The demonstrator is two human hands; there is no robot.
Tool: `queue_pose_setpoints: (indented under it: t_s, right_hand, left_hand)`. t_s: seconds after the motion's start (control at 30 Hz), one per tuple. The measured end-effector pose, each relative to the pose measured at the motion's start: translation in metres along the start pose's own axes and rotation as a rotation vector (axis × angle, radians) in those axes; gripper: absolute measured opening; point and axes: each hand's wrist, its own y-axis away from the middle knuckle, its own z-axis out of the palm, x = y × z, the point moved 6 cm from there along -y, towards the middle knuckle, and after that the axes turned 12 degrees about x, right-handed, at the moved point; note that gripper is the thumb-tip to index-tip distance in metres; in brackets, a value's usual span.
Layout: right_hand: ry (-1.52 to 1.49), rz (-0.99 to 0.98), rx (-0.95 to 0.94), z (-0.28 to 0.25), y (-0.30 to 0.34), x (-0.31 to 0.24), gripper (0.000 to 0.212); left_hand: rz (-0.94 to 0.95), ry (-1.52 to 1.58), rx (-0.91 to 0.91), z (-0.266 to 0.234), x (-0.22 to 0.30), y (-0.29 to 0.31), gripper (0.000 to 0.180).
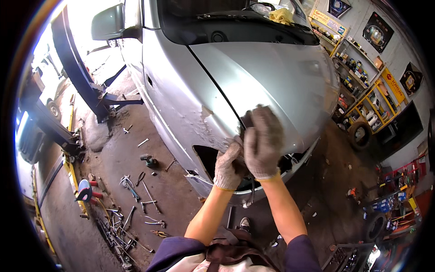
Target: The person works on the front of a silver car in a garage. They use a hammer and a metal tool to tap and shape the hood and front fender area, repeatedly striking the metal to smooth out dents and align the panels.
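Both my hands wear dusty, knitted work gloves and meet in front of a silver car's nose. My left hand (229, 168) is lower, with its thumb raised and its fingers curled in beside the right wrist; what they hold, if anything, is hidden. My right hand (263, 143) stands higher, its fingers stretched upward and slightly blurred, over the front edge of the hood (267, 77). Beside them is a fender (181, 90) with peeling, rough paint near the headlight opening (206, 158). A dark strip (252, 188) hangs below the hands from the open front end.
On the floor to the left lie a cordless drill (148, 160), pliers (129, 185), a wrench (143, 142) and a heap of tools (120, 235). A blue lift post (79, 68) stands beside the car. At right are a tire (360, 136) and yellow shelving (378, 109).
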Motion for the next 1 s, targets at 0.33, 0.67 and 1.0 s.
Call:
queue_pose_setpoints:
  t_s: [0.33,0.67,1.0]
  right_hand:
    - [-0.071,-0.080,-0.241,-0.003,0.021,-0.029,0.038]
    - [0.111,-0.046,-0.128,0.001,0.023,-0.016,0.032]
    - [-0.032,0.110,-0.118,0.006,0.005,-0.040,0.028]
  left_hand:
    - [0.016,-1.249,0.257,-0.013,0.078,0.023,0.040]
    - [1.335,-1.276,0.063,0.075,0.198,-0.072,0.042]
    - [1.514,-1.553,0.100,0.105,0.187,-0.074,0.035]
